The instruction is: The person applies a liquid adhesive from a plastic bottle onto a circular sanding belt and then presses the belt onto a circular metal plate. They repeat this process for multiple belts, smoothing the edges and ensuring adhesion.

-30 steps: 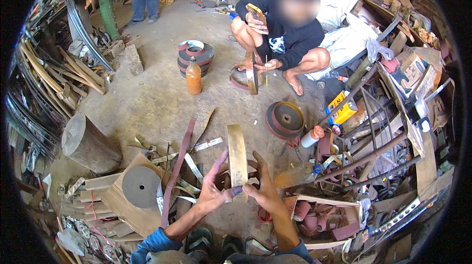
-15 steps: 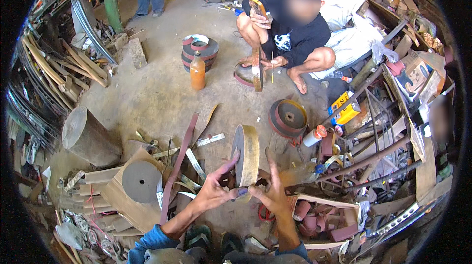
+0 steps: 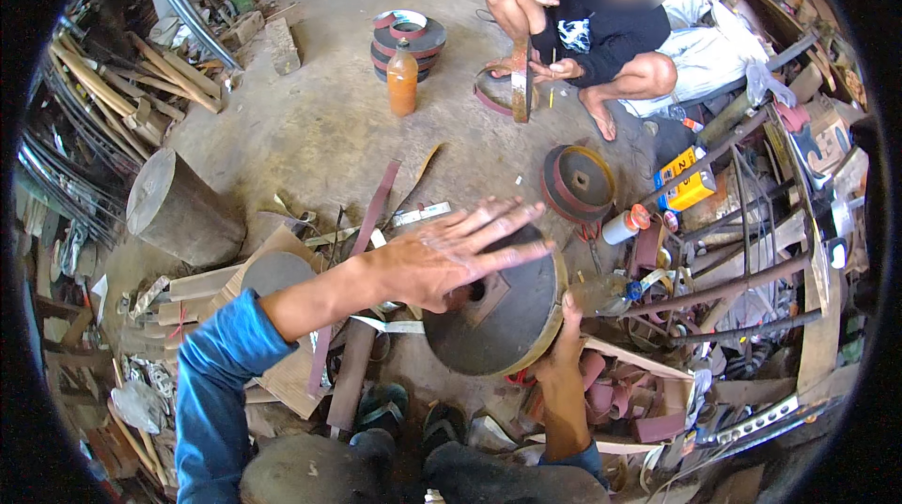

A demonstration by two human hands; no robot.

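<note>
A thick dark wheel with a square plate around its centre hole and a tan band on its rim is held above the floor, its flat face tilted up toward me. My left hand lies across the upper part of that face, fingers stretched out and spread. At the wheel's right edge, my right hand grips the rim, thumb on the near side and the other fingers hidden behind. Below the wheel, my sandalled feet rest on the floor.
A grey disc lies on cardboard at left, beside a stout cylinder. Farther out stand an orange-filled bottle, stacked wheels and a red-sided wheel. A wooden tray holds reddish pieces. A person squats ahead with a phone.
The wheel has turned from edge-on to face-up toward me. My left hand has left its lower edge and spread over its face; my right hand keeps hold. The view has shifted downward.
</note>
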